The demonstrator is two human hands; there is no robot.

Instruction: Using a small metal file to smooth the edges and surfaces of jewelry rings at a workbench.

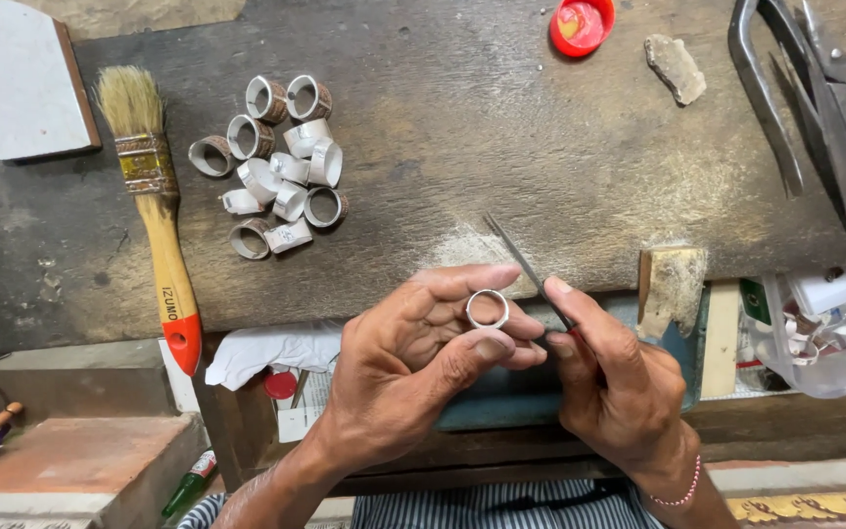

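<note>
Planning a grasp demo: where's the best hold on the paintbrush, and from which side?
Probably the wooden handle's bare middle, from above, fingers closing across its width. The paintbrush lies flat on the bench, bristles away from the person, red tip toward them. The handle is long and narrow, with open bench on both sides; the rings sit well to its right. Avoid the soft bristles and the metal ferrule.

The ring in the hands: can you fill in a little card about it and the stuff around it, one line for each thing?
ring: a silver ring, pinched in the fingertips of the left hand
tool: a thin metal file held by the right hand, its tip pointing up and away
other rings: a pile of rings on the workbench
brush: a paintbrush with a wooden handle and red end, left of the pile
top edge: a red cap and a small stone
right side: big metal shears
</note>
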